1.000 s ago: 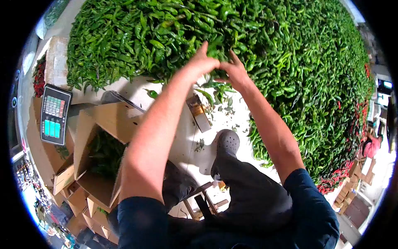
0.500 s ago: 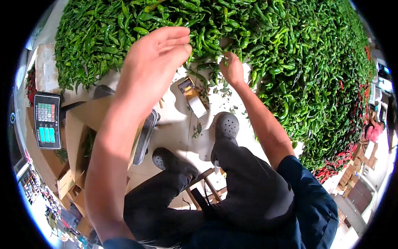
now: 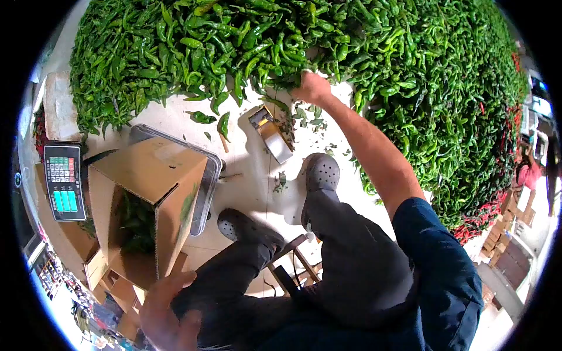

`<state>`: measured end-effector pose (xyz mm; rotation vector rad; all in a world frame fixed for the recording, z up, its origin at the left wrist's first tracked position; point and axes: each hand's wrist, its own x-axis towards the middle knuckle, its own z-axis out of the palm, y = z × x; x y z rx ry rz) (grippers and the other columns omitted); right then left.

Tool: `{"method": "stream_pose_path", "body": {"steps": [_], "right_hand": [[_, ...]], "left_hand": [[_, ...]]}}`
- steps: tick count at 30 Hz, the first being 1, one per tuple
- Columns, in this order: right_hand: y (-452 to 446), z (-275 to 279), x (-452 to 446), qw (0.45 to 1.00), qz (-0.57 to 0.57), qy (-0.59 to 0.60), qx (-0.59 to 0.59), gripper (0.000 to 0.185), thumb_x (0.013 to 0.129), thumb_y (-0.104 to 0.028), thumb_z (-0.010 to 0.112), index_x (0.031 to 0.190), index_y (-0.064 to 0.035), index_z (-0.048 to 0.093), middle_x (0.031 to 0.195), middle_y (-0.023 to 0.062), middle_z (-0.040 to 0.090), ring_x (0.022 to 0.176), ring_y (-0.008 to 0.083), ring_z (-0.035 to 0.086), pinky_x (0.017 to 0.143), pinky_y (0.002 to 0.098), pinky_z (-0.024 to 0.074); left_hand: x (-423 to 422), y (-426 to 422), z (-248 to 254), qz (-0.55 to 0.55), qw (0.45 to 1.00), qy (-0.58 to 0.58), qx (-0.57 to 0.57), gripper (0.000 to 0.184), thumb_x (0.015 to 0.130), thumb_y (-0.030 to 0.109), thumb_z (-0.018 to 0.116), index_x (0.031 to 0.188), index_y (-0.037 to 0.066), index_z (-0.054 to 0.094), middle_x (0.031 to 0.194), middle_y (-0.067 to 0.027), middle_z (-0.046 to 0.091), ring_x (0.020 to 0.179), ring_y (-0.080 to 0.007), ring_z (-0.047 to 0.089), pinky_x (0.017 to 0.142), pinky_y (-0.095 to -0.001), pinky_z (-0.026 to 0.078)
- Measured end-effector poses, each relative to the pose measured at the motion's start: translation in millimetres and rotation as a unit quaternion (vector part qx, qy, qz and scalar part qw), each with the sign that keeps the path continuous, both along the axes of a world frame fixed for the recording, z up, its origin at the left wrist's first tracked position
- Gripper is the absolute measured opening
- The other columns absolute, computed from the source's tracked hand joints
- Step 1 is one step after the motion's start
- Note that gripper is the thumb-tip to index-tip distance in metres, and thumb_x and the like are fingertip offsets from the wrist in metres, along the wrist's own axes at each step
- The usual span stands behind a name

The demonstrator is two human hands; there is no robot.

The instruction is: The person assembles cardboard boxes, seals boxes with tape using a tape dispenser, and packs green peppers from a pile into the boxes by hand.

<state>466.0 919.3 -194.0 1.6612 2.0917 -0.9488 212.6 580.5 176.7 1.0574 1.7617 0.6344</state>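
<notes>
Right hand (image 3: 311,88) curled at near edge of the green pepper pile (image 3: 252,44), grip hidden, can't tell what's held. Left hand (image 3: 167,313) held spread, seemingly empty. Box (image 3: 149,167) apparently set on scale tray (image 3: 211,193) for weighing.

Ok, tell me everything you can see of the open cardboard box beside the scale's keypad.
The open cardboard box is brown and looks corrugated, its flaps raised, with a green patch on one outer side. Inside, what look like green peppers lie in shadow, below the rim. It appears to stand on the grey platform, right of the keypad in the picture. The left hand is near its lower corner; contact is unclear.
</notes>
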Motion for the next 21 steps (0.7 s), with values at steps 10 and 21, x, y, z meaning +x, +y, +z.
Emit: {"method": "stream_pose_path", "body": {"steps": [10,21], "right_hand": [[-47,-17,11,0.969,-0.101,0.158,0.160,0.036,0.083,-0.028,0.070,0.108,-0.0022,0.067,0.093,0.0231,0.071,0.085,0.0393,0.069,0.077,0.0459,0.0557],[-53,-22,-35,0.986,0.003,0.030,0.163,0.032,0.084,-0.019,0.063,0.112,-0.0046,0.061,0.112,0.0205,0.061,0.092,0.0367,0.069,0.077,0.0467,0.0573]], "left_hand": [[-24,3,-10,-0.226,0.943,0.242,-0.017,0.033,0.097,0.017,0.060,0.127,0.003,0.067,0.130,-0.0166,0.064,0.113,-0.0368,0.063,0.094,-0.0441,0.050],[-16,15,-8,-0.245,0.945,0.218,-0.004,0.038,0.096,0.022,0.064,0.124,-0.003,0.063,0.126,-0.0201,0.065,0.114,-0.0387,0.063,0.097,-0.0449,0.050]]}}
